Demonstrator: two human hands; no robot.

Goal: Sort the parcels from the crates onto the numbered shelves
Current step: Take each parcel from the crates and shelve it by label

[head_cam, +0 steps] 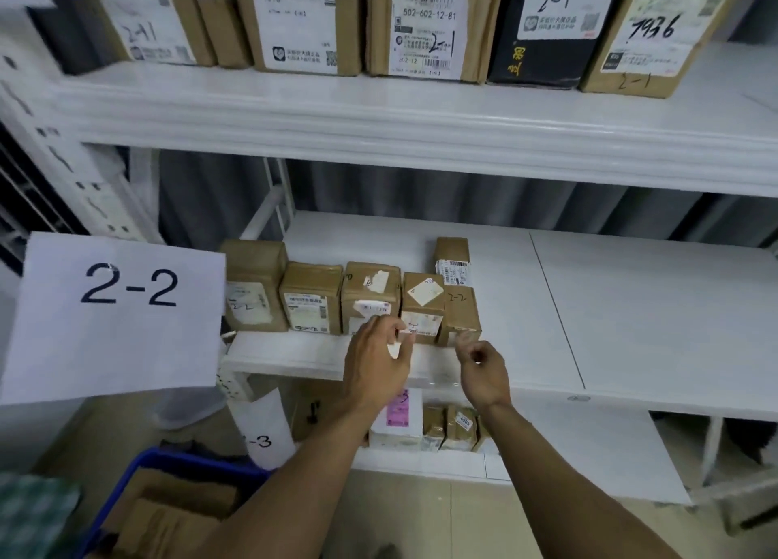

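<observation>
While your left hand [374, 360] hovers just in front of the small parcel [423, 306] on the 2-2 shelf [631, 306], fingers relaxed and gripping nothing, and your right hand [484, 369] sits loosely curled and empty, nudge that parcel flush with its row, label out, before reaching into the blue crate [139, 474]

Centre of frame: row of brown parcels [311, 297] along front of middle shelf [631, 306], "2-2" sign [126, 306] at left. Left hand [374, 356] at front of small parcel [423, 306], grip unclear. Right hand [484, 369] near it, fingers curled, blurred, below end parcel [461, 314] marked 2-2. Top: larger parcels [425, 23] marked 2-1 on upper shelf [379, 112]. Lower left: blue crate [126, 487] holding cardboard.
</observation>
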